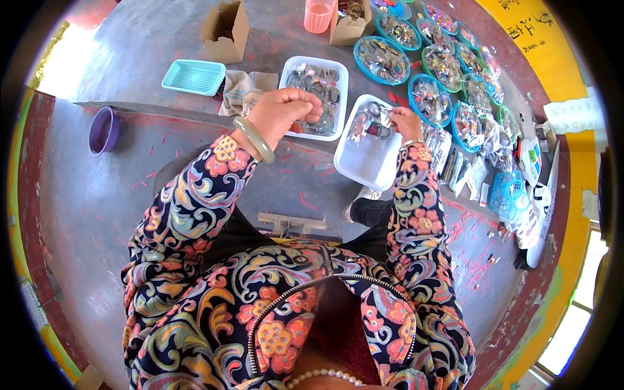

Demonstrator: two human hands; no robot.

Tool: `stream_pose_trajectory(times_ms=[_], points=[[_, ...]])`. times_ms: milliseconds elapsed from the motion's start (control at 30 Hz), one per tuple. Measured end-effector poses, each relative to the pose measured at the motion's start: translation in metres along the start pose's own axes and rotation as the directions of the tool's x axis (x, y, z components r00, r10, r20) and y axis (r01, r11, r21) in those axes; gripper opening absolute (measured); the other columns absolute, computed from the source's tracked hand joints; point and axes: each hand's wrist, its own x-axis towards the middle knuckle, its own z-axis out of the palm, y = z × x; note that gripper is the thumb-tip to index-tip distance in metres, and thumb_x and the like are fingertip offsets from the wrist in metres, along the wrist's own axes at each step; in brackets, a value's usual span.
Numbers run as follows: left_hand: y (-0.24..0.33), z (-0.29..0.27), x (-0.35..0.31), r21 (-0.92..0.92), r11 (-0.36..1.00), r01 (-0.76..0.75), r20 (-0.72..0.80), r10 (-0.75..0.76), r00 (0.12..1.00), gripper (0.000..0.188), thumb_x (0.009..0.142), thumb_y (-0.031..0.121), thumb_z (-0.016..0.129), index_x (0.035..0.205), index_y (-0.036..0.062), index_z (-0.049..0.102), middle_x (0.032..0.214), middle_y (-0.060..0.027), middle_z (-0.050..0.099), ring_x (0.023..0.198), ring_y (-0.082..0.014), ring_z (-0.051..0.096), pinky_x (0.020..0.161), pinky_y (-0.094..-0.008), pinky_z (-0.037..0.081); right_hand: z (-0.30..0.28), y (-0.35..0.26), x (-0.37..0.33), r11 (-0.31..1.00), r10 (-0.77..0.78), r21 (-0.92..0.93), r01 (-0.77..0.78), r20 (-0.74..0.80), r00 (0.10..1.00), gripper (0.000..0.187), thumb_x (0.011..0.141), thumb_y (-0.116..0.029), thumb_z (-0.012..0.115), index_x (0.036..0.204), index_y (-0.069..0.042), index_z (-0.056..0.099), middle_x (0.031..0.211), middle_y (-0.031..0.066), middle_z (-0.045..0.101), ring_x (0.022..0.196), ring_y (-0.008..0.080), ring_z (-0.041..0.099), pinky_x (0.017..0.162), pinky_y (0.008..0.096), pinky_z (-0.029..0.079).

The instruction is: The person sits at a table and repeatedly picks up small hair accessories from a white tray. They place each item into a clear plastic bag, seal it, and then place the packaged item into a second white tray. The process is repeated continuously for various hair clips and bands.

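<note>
My left hand (pixel 286 110), with a pale bangle on the wrist, is over a white tray (pixel 342 91) of small clear packets (pixel 318 79) holding dark, rounded pieces. Its fingers are curled together, and whatever they hold is hidden. To the right, my right hand (pixel 407 125) reaches over the rim of a second white tray (pixel 367 159). Thumb and fingertips pinch together at the edge of a clear plastic packet (pixel 373 123) with dark pieces inside. Packets lie at this tray's far end, and its near end shows bare white bottom.
Teal baskets (pixel 381 79) full of packets crowd the far right. Past the trays stand cardboard boxes (pixel 225 40) and a pink basket (pixel 318 15). A turquoise tray (pixel 194 77) and cloth (pixel 246 90) lie left; a purple basin (pixel 104 132) sits farther left. A low wooden stool (pixel 292 221) is below.
</note>
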Motion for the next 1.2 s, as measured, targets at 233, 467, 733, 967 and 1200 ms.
stream_pose_trajectory(times_ms=[233, 467, 733, 967, 1200], points=[[-0.019, 0.004, 0.007, 0.356, 0.919, -0.171, 0.090, 0.148, 0.985, 0.029, 0.082, 0.015, 0.058, 0.105, -0.0009, 0.054, 0.095, -0.0062, 0.061, 0.072, -0.0052, 0.054, 0.053, -0.0196, 0.043, 0.038, -0.098, -0.086, 0.954, -0.293, 0.217, 0.206, 0.539, 0.789, 0.013, 0.078, -0.006, 0.056, 0.088, 0.000, 0.062, 0.071, -0.0007, 0.056, 0.064, 0.0058, 0.050, 0.060, 0.0198, 0.040], [-0.023, 0.015, 0.006, 0.389, 0.921, 0.027, 0.196, -0.112, 0.974, 0.022, 0.081, 0.021, 0.057, 0.091, 0.0024, 0.062, 0.071, -0.0031, 0.063, 0.062, -0.0072, 0.058, 0.045, -0.0217, 0.045, 0.057, -0.117, -0.104, 0.910, -0.362, 0.395, 0.127, 0.606, 0.708, 0.021, 0.082, -0.015, 0.058, 0.098, -0.001, 0.059, 0.075, -0.0003, 0.055, 0.069, 0.0077, 0.049, 0.065, 0.0212, 0.040], [-0.025, 0.011, 0.013, -0.205, 0.968, 0.147, 0.036, -0.143, 0.989, 0.028, 0.086, 0.013, 0.051, 0.109, -0.0024, 0.050, 0.090, -0.0044, 0.059, 0.071, -0.0073, 0.056, 0.051, -0.0208, 0.046, 0.067, -0.110, -0.104, 0.841, -0.221, 0.532, -0.099, 0.504, 0.835, 0.018, 0.080, -0.016, 0.061, 0.093, -0.004, 0.060, 0.080, 0.0007, 0.060, 0.072, 0.0073, 0.055, 0.063, 0.0188, 0.041], [-0.025, 0.012, 0.008, -0.259, 0.958, 0.122, 0.017, -0.122, 0.992, 0.028, 0.086, 0.013, 0.052, 0.108, -0.0036, 0.050, 0.090, -0.0069, 0.059, 0.074, -0.0131, 0.059, 0.059, -0.0261, 0.051, 0.086, -0.111, -0.109, 0.780, -0.239, 0.616, -0.109, 0.454, 0.858, 0.012, 0.076, -0.009, 0.064, 0.086, -0.003, 0.063, 0.077, -0.0003, 0.061, 0.065, 0.0059, 0.052, 0.058, 0.0185, 0.043], [-0.026, 0.010, 0.009, -0.163, 0.975, 0.149, -0.039, -0.157, 0.987, 0.026, 0.085, 0.013, 0.054, 0.105, -0.0032, 0.053, 0.089, -0.0069, 0.059, 0.070, -0.0110, 0.058, 0.058, -0.0238, 0.050, 0.090, -0.110, -0.110, 0.796, -0.244, 0.597, -0.100, 0.467, 0.850, 0.012, 0.076, -0.008, 0.064, 0.086, -0.003, 0.063, 0.078, -0.0006, 0.061, 0.065, 0.0059, 0.053, 0.059, 0.0184, 0.042]])
